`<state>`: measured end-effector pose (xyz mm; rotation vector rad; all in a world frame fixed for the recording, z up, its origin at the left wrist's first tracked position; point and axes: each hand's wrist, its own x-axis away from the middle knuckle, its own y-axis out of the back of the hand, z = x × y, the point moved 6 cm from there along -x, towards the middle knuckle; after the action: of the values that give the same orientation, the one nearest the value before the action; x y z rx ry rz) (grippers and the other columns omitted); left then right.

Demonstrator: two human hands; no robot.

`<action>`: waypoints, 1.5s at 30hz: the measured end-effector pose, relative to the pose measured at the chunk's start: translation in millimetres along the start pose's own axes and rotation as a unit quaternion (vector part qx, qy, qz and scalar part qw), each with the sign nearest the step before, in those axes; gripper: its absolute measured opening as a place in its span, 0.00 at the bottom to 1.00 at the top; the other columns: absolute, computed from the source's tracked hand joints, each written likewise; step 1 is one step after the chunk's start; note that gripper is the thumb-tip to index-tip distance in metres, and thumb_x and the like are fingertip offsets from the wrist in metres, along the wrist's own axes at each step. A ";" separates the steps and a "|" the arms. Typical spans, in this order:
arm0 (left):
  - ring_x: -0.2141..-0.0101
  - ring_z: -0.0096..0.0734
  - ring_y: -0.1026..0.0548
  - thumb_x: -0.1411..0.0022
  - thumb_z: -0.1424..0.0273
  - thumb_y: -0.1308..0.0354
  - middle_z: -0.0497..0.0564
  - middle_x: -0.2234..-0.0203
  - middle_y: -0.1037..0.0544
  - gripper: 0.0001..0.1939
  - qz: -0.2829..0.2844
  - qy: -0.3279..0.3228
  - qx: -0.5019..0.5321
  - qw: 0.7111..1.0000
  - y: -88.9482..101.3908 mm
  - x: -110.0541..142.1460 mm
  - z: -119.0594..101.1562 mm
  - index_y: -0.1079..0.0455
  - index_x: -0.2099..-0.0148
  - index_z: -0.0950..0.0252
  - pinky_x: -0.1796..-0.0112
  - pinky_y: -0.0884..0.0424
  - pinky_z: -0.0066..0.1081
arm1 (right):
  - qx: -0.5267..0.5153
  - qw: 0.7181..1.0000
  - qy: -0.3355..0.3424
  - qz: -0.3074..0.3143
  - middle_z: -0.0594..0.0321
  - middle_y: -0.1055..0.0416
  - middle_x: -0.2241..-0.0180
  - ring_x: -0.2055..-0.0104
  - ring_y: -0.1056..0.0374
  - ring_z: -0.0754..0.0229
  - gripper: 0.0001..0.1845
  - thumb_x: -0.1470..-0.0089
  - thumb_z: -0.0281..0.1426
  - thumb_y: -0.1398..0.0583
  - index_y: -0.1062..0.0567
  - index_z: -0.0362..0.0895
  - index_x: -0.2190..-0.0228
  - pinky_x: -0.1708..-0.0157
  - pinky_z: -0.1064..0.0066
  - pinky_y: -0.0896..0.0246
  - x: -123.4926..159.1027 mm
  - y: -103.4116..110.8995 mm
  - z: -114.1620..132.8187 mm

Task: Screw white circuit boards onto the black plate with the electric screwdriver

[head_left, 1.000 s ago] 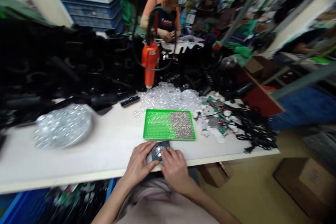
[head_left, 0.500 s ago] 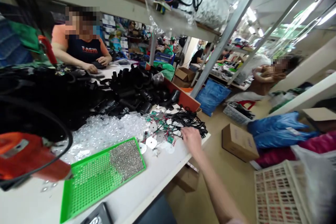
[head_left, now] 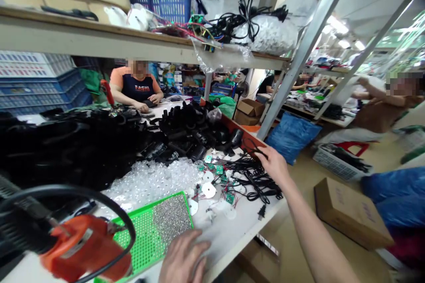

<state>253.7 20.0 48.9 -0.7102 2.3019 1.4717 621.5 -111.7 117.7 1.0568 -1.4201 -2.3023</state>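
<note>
White tabletop (head_left: 229,230) lies open beside left hand (head_left: 183,257), fingers parted near tray (head_left: 142,235) edge; right hand (head_left: 275,163) pinches black cord (head_left: 256,148).

Taking the perforated tray (head_left: 142,235) as landmark, it is bright green with a grid of small holes, and the screws (head_left: 170,217) in it are silvery grey. Left of it, the screwdriver (head_left: 86,247) is orange-red with a pale label. Beyond it lie clear, colourless lenses (head_left: 157,180); to its right, white discs (head_left: 209,190), green circuit boards (head_left: 229,197) and black cables (head_left: 257,181) cover part of the off-white worktop (head_left: 232,239).
</note>
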 end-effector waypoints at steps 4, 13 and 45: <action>0.47 0.46 0.29 0.37 0.68 0.49 0.56 0.46 0.28 0.17 0.060 0.077 0.049 0.994 -35.2 -61.0 1.9 0.30 0.47 0.57 0.49 0.29 0.48 | -0.066 0.985 0.091 -0.127 0.55 0.27 0.63 0.58 0.30 0.53 0.19 0.39 0.40 0.47 0.23 0.45 0.55 0.56 0.63 0.35 -24.8 44.1 44.0; 0.35 0.49 0.49 0.42 0.79 0.50 0.61 0.34 0.46 0.34 0.049 0.124 0.114 0.984 -91.3 -206.8 39.6 0.47 0.34 0.67 0.38 0.54 0.52 | -0.247 0.918 0.208 -0.229 0.59 0.27 0.64 0.61 0.30 0.58 0.13 0.40 0.37 0.44 0.22 0.47 0.59 0.59 0.65 0.34 -32.7 99.7 98.5; 0.71 0.24 0.26 0.57 0.68 0.27 0.47 0.67 0.23 0.35 0.134 0.248 0.660 0.697 -108.2 -221.1 22.3 0.31 0.46 0.61 0.66 0.27 0.24 | -0.551 0.692 -0.108 -0.453 0.67 0.27 0.73 0.74 0.33 0.68 0.19 0.50 0.43 0.38 0.27 0.43 0.61 0.76 0.77 0.41 52.3 162.3 -41.3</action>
<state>497.4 55.1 71.4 -0.2769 3.0460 -0.6659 585.9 -249.0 220.9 1.0976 0.8519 -3.1011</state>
